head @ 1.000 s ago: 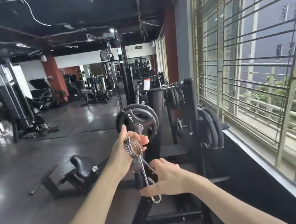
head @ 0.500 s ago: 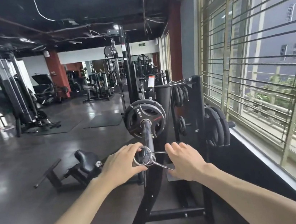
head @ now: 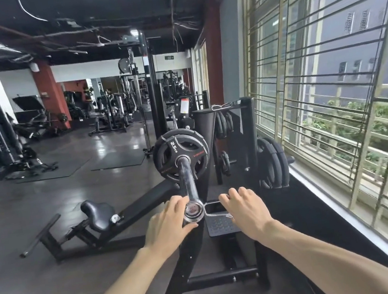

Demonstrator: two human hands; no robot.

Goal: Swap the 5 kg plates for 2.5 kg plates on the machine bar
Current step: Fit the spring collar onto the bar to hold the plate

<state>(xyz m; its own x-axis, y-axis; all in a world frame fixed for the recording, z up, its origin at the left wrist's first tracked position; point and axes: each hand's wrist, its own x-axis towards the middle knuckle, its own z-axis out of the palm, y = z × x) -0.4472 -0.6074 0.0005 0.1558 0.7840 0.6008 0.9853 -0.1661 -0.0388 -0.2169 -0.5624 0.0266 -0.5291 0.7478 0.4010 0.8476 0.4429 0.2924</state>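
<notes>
A black 2.5 kg plate (head: 181,158) sits far up the machine bar (head: 188,180), which points toward me. A chrome spring collar (head: 193,211) rings the near tip of the bar, its two wire handles sticking out to the right. My left hand (head: 167,224) curls round the collar's coil from the left. My right hand (head: 244,208) grips the wire handles from above, fingers curled over them.
A plate rack (head: 251,144) behind the bar carries several black plates (head: 272,162) and spare collars on top. The machine's seat (head: 98,215) and frame lie to the left. A barred window (head: 327,80) runs along the right. Other gym machines stand farther back.
The collar went from being held upright in the air to sitting over the bar's tip. Both hands dropped and moved with it, the handles turning from downward to the right.
</notes>
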